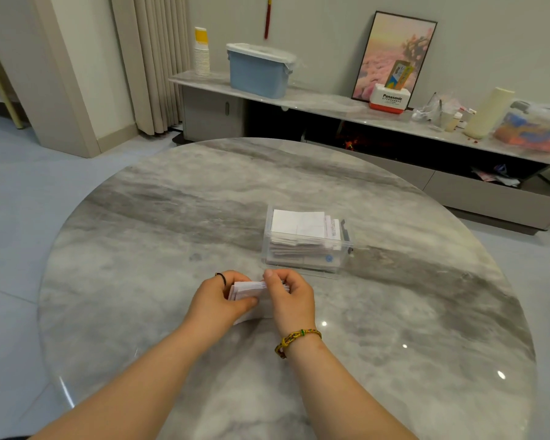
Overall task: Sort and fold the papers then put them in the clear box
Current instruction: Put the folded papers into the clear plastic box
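Fingers (269, 276) of both hands (218, 300) (291, 300) pinch one, perhaps layered, paper (246, 289) near one clear box (302, 264).

Round marble table (172, 217), clear box (303, 263) holding papers (298, 222)

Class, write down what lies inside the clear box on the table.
The clear box holds a stack of folded white papers. The top sheet covers the lower ones, so their faces and number are hidden.
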`<action>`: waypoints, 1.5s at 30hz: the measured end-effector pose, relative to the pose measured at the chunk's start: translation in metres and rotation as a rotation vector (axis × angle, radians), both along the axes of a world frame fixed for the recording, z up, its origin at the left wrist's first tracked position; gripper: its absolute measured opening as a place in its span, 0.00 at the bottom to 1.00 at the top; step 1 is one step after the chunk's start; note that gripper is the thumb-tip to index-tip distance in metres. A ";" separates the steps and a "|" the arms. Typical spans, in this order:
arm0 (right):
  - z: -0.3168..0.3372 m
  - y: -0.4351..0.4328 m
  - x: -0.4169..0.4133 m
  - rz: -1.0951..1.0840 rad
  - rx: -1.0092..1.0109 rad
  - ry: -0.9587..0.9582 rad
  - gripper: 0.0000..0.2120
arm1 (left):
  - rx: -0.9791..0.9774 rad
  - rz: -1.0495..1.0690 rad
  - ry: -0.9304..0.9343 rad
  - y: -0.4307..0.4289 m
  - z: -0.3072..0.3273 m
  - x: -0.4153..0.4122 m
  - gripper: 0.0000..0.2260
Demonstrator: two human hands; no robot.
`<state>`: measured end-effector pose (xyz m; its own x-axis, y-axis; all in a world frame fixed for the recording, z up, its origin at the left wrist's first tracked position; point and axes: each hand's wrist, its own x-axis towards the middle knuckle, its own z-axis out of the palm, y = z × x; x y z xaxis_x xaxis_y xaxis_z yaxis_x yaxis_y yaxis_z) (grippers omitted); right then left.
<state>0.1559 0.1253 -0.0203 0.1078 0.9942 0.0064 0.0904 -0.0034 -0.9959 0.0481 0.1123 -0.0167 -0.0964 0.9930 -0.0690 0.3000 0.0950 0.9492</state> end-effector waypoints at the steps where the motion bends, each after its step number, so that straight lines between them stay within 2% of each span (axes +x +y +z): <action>1: 0.000 0.001 0.000 -0.006 -0.003 0.019 0.13 | -0.001 0.019 -0.043 0.001 -0.002 0.000 0.15; 4: -0.002 0.000 -0.003 -0.002 -0.023 0.057 0.13 | 0.003 0.033 -0.086 0.005 -0.004 0.003 0.14; 8: 0.000 0.003 -0.005 -0.015 -0.026 0.103 0.12 | 0.031 -0.004 -0.034 0.008 -0.006 0.010 0.15; 11: -0.001 0.004 -0.004 0.016 -0.028 0.078 0.12 | 0.011 -0.046 -0.014 0.009 -0.007 0.010 0.11; 14: -0.004 0.004 0.002 0.050 -0.070 0.086 0.05 | -0.027 -0.075 0.005 0.010 -0.008 0.006 0.11; 15: -0.002 0.004 0.004 0.063 -0.089 0.092 0.02 | -0.038 -0.070 -0.009 0.010 -0.006 0.005 0.11; 18: 0.000 0.007 0.011 0.125 -0.121 0.100 0.08 | -0.072 -0.030 -0.158 0.011 -0.001 0.001 0.08; 21: 0.005 0.008 0.016 0.165 -0.153 0.075 0.08 | -0.086 -0.010 -0.266 0.011 0.002 -0.002 0.09; 27: 0.025 0.016 0.030 0.095 -0.121 -0.123 0.07 | -0.079 0.037 -0.356 0.012 0.007 0.002 0.07; 28: 0.033 0.021 0.034 0.062 -0.100 -0.144 0.07 | -0.059 0.047 -0.319 0.013 0.006 0.001 0.07; 30: 0.051 0.034 0.044 -0.018 -0.047 -0.210 0.08 | -0.020 0.060 -0.124 0.016 0.000 -0.004 0.10; 35: 0.083 0.074 0.059 -0.130 0.048 -0.494 0.11 | 0.108 -0.039 0.622 0.017 -0.027 -0.012 0.20; 37: 0.085 0.089 0.057 -0.085 -0.007 -0.612 0.12 | 0.115 -0.113 0.814 0.015 -0.034 -0.010 0.28; 39: 0.080 0.103 0.054 -0.050 -0.060 -0.733 0.14 | 0.124 -0.119 0.865 0.015 -0.036 -0.011 0.34; 42: 0.070 0.114 0.048 -0.028 -0.150 -0.895 0.16 | 0.234 -0.109 0.961 0.019 -0.040 -0.012 0.22; 45: 0.061 0.119 0.046 -0.032 -0.209 -0.966 0.18 | 0.238 -0.133 1.035 0.019 -0.043 -0.014 0.19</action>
